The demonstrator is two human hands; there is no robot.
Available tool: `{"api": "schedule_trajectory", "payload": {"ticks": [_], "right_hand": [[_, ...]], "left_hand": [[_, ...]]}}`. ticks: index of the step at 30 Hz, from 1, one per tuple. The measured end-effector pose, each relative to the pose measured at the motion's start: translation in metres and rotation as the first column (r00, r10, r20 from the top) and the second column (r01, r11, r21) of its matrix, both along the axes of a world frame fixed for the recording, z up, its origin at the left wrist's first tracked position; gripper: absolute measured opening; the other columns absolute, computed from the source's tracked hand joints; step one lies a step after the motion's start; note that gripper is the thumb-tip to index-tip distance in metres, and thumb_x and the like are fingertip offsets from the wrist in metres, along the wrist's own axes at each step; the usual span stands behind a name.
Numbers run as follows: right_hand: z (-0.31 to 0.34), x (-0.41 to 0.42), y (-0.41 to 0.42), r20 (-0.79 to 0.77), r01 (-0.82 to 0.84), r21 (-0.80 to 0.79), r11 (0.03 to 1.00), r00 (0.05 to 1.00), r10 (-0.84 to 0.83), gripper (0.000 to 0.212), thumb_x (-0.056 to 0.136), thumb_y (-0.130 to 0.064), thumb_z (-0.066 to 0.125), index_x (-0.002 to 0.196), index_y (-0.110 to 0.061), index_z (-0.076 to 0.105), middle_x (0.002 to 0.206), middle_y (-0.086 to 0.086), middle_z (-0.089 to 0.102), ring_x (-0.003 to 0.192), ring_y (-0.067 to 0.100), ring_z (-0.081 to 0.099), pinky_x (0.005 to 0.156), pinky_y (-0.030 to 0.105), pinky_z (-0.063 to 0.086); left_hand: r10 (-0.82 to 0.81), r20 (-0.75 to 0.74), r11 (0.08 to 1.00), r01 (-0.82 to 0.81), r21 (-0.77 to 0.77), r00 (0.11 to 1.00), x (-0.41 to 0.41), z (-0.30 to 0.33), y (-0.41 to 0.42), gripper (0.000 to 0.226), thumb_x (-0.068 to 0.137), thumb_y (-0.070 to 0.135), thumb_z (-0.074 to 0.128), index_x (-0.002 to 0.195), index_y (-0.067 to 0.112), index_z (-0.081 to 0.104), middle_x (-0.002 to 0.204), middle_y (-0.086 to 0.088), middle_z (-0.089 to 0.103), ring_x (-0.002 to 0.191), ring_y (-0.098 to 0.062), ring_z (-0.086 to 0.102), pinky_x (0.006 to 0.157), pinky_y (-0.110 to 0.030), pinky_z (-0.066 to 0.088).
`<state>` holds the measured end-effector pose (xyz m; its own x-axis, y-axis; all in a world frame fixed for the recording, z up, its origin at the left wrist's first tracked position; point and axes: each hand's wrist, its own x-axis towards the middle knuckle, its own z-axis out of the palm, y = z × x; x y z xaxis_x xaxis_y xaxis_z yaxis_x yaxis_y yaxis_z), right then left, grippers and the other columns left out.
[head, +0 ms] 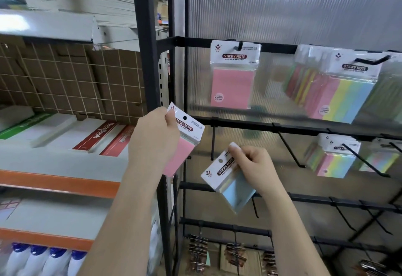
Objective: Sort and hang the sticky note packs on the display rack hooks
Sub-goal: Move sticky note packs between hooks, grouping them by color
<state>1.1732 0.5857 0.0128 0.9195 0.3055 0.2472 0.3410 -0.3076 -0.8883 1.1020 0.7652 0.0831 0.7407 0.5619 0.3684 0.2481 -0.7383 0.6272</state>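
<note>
Already, part of the sorting is seen to be done, though two packs are not yet hung. Furthest left, a pink sticky note pack (185,138) is held up in the left hand (154,140), the grip closed round its white header card, with the punched hole exposed and no hook through it. Just to the right and lower, a blue sticky note pack (230,180) is pinched at its header by the right hand (254,167), tilted, also unhung. On the display rack (148,47), one pink pack (233,75) is already hung on the upper hook (240,45), so a place for the held pink pack is judged to be settled there. Further right on the same bar, multicolour packs (345,93) are hung on a long hook (369,61), and on the bar below, more pastel packs (335,158) are carried. Several hooks on the middle bar, such as the short one (213,143) near the hands, are seen bare; one is judged likely to be taken for blue. No other loose packs can be seen, so what remains beyond these two cannot be told.
</note>
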Motion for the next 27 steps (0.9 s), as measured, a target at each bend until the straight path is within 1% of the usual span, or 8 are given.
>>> {"api": "schedule_trajectory", "payload": {"ticks": [2, 4, 7, 12, 15, 17, 20, 27], "right_hand": [[0.009, -0.002, -0.006, 0.022, 0.024, 0.041, 0.999, 0.999, -0.025, 0.059, 0.095, -0.039, 0.052, 0.072, 0.015, 0.049, 0.068, 0.020, 0.064, 0.058, 0.015, 0.046, 0.059, 0.029, 0.034], [0.017, -0.002, -0.012, 0.047, 0.058, 0.067, 0.996, 0.997, -0.061, 0.056, 0.095, -0.035, 0.053, 0.071, 0.015, 0.049, 0.057, 0.007, 0.061, 0.053, 0.010, 0.045, 0.054, 0.023, 0.034], [0.027, -0.002, -0.022, 0.072, 0.108, 0.096, 0.990, 0.991, -0.115, 0.051, 0.096, -0.030, 0.053, 0.074, 0.016, 0.053, 0.051, -0.010, 0.060, 0.047, 0.004, 0.044, 0.047, 0.013, 0.031], [0.040, -0.007, -0.034, 0.113, 0.175, 0.184, 0.967, 0.974, -0.198, 0.052, 0.096, -0.031, 0.053, 0.075, 0.017, 0.052, 0.051, -0.009, 0.061, 0.051, 0.009, 0.043, 0.046, 0.014, 0.030], [0.045, -0.010, -0.040, 0.125, 0.216, 0.220, 0.951, 0.961, -0.247, 0.053, 0.095, -0.033, 0.053, 0.076, 0.016, 0.054, 0.051, -0.009, 0.060, 0.052, 0.009, 0.043, 0.046, 0.014, 0.029], [0.047, -0.011, -0.043, 0.126, 0.233, 0.248, 0.940, 0.955, -0.270, 0.053, 0.094, -0.033, 0.054, 0.078, 0.017, 0.054, 0.054, -0.005, 0.059, 0.054, 0.009, 0.041, 0.045, 0.013, 0.027], [0.049, -0.013, -0.047, 0.125, 0.242, 0.280, 0.929, 0.950, -0.285, 0.054, 0.095, -0.032, 0.054, 0.083, 0.020, 0.054, 0.066, 0.010, 0.059, 0.056, 0.009, 0.040, 0.044, 0.013, 0.026], [0.051, -0.016, -0.056, 0.081, 0.275, 0.307, 0.911, 0.946, -0.313, 0.048, 0.095, -0.030, 0.054, 0.081, 0.015, 0.060, 0.066, 0.007, 0.065, 0.055, 0.005, 0.044, 0.045, 0.010, 0.029]], "left_hand": [[-0.022, 0.025, 1.000, 0.022, 0.005, 0.999, 0.001, 0.002, -0.005, 0.027, 0.102, 0.036, 0.031, 0.081, 0.022, 0.040, 0.087, 0.003, 0.049, 0.066, -0.008, 0.050, 0.048, -0.019, 0.038], [-0.036, 0.056, 0.999, 0.035, 0.013, 0.998, 0.003, 0.004, -0.010, 0.026, 0.102, 0.036, 0.030, 0.086, 0.020, 0.042, 0.089, 0.002, 0.050, 0.067, -0.010, 0.049, 0.048, -0.019, 0.034], [-0.089, 0.129, 0.996, 0.090, -0.002, 0.988, 0.006, 0.010, -0.015, 0.027, 0.101, 0.038, 0.030, 0.086, 0.019, 0.043, 0.092, 0.003, 0.053, 0.074, -0.013, 0.055, 0.052, -0.022, 0.042], [-0.207, 0.305, 0.966, 0.243, -0.086, 0.930, 0.008, 0.029, -0.023, 0.030, 0.101, 0.036, 0.032, 0.084, 0.017, 0.048, 0.079, 0.014, 0.052, 0.065, -0.003, 0.052, 0.043, -0.008, 0.040], [-0.228, 0.402, 0.949, 0.295, -0.113, 0.887, 0.015, 0.043, -0.030, 0.028, 0.100, 0.036, 0.037, 0.098, 0.015, 0.054, 0.088, 0.011, 0.057, 0.072, -0.003, 0.056, 0.053, -0.008, 0.045], [-0.235, 0.465, 0.936, 0.328, -0.130, 0.854, 0.022, 0.051, -0.035, 0.035, 0.099, 0.039, 0.040, 0.099, 0.007, 0.055, 0.095, -0.004, 0.062, 0.077, -0.011, 0.062, 0.059, -0.016, 0.051], [-0.253, 0.541, 0.917, 0.378, -0.131, 0.802, 0.033, 0.061, -0.041, 0.042, 0.098, 0.038, 0.044, 0.099, -0.002, 0.058, 0.100, -0.017, 0.064, 0.087, -0.028, 0.063, 0.073, -0.041, 0.054], [-0.258, 0.575, 0.849, 0.466, -0.248, 0.777, 0.048, 0.070, -0.050, 0.046, 0.096, 0.039, 0.047, 0.101, -0.004, 0.060, 0.103, -0.021, 0.065, 0.093, -0.034, 0.063, 0.081, -0.053, 0.052]]}}
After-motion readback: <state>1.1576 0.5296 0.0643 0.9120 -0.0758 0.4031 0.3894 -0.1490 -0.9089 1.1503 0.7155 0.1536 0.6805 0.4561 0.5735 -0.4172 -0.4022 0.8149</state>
